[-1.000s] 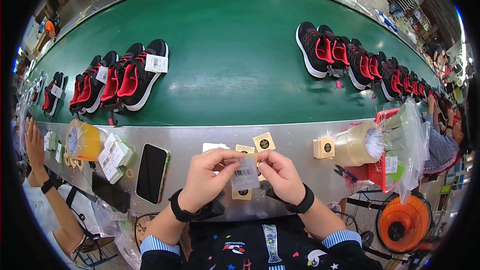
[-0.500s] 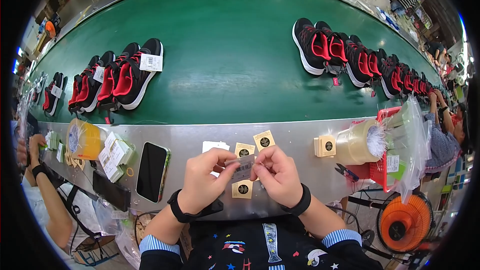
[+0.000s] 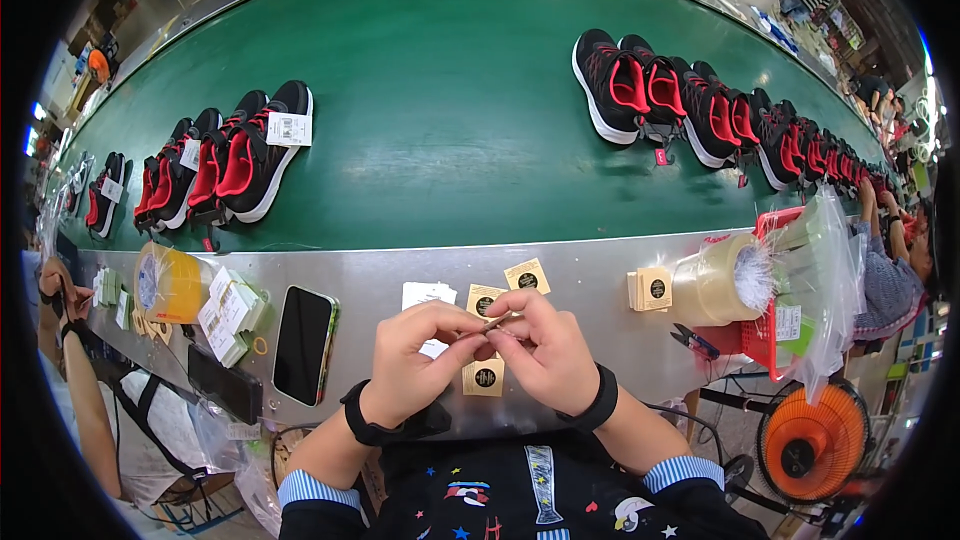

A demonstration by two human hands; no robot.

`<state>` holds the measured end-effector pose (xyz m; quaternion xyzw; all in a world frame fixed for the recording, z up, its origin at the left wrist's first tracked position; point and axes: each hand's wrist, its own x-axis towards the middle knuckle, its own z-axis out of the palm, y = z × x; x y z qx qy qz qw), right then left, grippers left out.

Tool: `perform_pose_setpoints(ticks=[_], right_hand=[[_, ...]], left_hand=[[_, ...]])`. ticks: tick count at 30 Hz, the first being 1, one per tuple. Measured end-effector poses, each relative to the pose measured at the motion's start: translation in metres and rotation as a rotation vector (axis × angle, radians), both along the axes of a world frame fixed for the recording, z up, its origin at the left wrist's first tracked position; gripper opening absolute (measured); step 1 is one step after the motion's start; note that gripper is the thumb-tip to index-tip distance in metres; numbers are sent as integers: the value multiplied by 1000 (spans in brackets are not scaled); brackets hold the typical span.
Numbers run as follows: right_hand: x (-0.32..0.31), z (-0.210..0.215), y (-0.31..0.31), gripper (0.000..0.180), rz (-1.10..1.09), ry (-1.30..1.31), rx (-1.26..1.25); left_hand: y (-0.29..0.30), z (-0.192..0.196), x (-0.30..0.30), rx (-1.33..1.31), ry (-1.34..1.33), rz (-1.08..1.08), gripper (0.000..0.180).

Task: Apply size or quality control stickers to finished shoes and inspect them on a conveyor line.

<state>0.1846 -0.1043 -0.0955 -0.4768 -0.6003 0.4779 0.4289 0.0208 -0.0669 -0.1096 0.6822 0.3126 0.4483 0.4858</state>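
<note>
My left hand (image 3: 418, 352) and my right hand (image 3: 548, 355) meet over the metal ledge, fingertips pinched together. Between them is a small barcode label (image 3: 497, 322), turned edge-on and mostly covered by the fingers. Small tan cards with a black round print lie around the hands: one card (image 3: 484, 378) just below the fingers, another card (image 3: 527, 277) beyond them, and a third (image 3: 482, 298) partly behind my left fingers. White paper tags (image 3: 428, 293) lie beside my left fingertips, partly hidden.
Black-and-red sneakers stand on the green belt (image 3: 440, 120), tagged shoes (image 3: 265, 160) at left and a row (image 3: 612, 90) at right. On the ledge are a phone (image 3: 305, 345), tag stacks (image 3: 232, 310), tape rolls (image 3: 715, 282), nippers (image 3: 696, 341) and a red basket (image 3: 760, 340). Co-workers sit both sides.
The label has turned from facing up to edge-on as my right hand moved left against my left fingertips. The sneakers have shifted slightly left with the belt.
</note>
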Motion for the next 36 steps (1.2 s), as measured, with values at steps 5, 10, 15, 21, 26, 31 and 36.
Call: perform_pose_setpoints(ticks=[5, 10, 15, 21, 26, 31, 36], right_hand=[[3, -1, -1, 24, -22, -4, 21], [-6, 7, -2, 29, -35, 110, 12], [-4, -3, 2, 21, 21, 252, -53], [15, -21, 19, 14, 205, 725, -206], [47, -33, 9, 12, 365, 1009, -436], [64, -47, 1, 10, 287, 1168, -481], [63, -70, 1, 6, 169, 1347, -596]], left_hand=[[4, 3, -2, -117, -68, -131, 18], [1, 0, -1, -430, -163, -166, 15], [-3, -2, 3, -157, -50, 33, 2], [0, 6, 8, 89, 231, 20, 2], [18, 38, 46, 181, 428, -279, 4], [37, 62, 96, 337, 603, -460, 6], [95, 73, 177, 668, 893, -398, 50]])
